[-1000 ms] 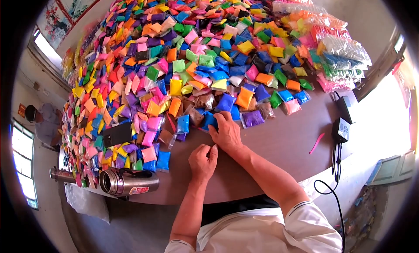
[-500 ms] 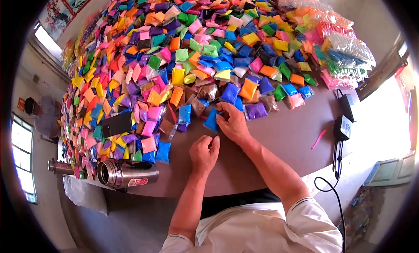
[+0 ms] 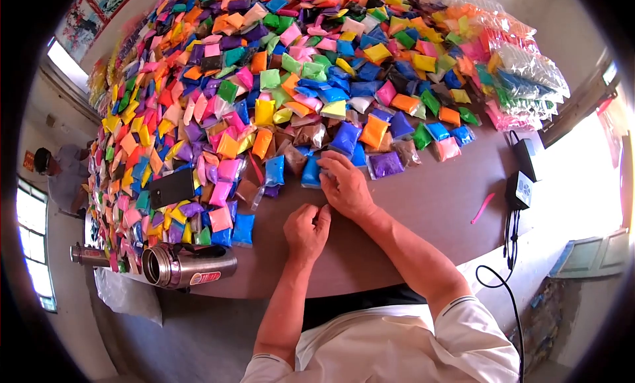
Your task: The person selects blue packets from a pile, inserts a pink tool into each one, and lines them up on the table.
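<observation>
My right hand (image 3: 346,186) is at the front edge of the heap of coloured packets, its fingers apart and touching or just beside a blue packet (image 3: 311,172). To the left and nearer my body, my left hand (image 3: 307,232) rests on the brown table (image 3: 370,251) with its fingers curled; what they hold, if anything, is hidden. A purple packet (image 3: 385,165) lies right of my right hand. Another blue packet (image 3: 274,170) lies above my left hand, with a clear wrapper end trailing below it.
A black phone (image 3: 172,188) lies on the packets at the left. Near the table's front left edge is a steel flask (image 3: 192,266). A pink stick (image 3: 483,208) and a black adapter (image 3: 519,190) with cables are at the right. Another person (image 3: 65,174) is at far left.
My right hand has shifted slightly left and its fingers have spread. The blue packet by it has moved slightly up and left, against the heap. My left hand has hardly moved.
</observation>
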Motion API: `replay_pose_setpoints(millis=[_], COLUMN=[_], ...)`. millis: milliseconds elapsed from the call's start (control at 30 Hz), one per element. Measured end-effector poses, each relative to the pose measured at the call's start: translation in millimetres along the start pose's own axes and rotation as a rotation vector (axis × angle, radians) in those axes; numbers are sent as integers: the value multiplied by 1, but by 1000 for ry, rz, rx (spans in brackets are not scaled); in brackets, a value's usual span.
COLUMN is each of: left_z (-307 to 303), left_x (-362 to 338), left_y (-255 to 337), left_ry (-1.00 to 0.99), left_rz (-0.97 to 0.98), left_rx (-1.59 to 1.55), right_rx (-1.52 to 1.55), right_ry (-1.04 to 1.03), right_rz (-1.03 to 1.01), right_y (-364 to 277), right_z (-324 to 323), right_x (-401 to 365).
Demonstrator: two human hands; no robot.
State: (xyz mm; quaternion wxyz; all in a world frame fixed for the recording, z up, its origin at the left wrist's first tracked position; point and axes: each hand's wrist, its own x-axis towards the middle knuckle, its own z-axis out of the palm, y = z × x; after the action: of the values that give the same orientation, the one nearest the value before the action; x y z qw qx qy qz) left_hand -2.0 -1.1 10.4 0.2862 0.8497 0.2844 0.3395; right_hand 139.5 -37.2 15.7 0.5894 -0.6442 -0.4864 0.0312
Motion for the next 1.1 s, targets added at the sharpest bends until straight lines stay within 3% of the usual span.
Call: replay_pose_setpoints(millis=[200, 267, 367, 467, 767, 900, 1100], left_z=[1, 0, -3, -4, -1, -1, -3], left_x=[0, 1, 2, 4, 3, 1, 0], left_y=[-1, 2, 3, 5, 4, 2, 2], left_ry=[1, 9, -6, -11, 7, -5, -44], left_rz=[-16, -25, -23, 19, 14, 29, -11], left_rx=[-32, -46, -7, -21, -31, -17, -21], right_rx=[-107, -436, -686, -754, -731, -712, -623], right_ry=[-10, -66, -32, -99, 66, -21, 102], right_rz=[-99, 42, 142, 225, 276, 328, 344], right_y=[-4, -1, 5, 2, 9, 12, 13], right_z=[-2, -16, -37, -42, -30, -28, -19], right_x=[-2, -1, 8, 13, 9, 12, 16])
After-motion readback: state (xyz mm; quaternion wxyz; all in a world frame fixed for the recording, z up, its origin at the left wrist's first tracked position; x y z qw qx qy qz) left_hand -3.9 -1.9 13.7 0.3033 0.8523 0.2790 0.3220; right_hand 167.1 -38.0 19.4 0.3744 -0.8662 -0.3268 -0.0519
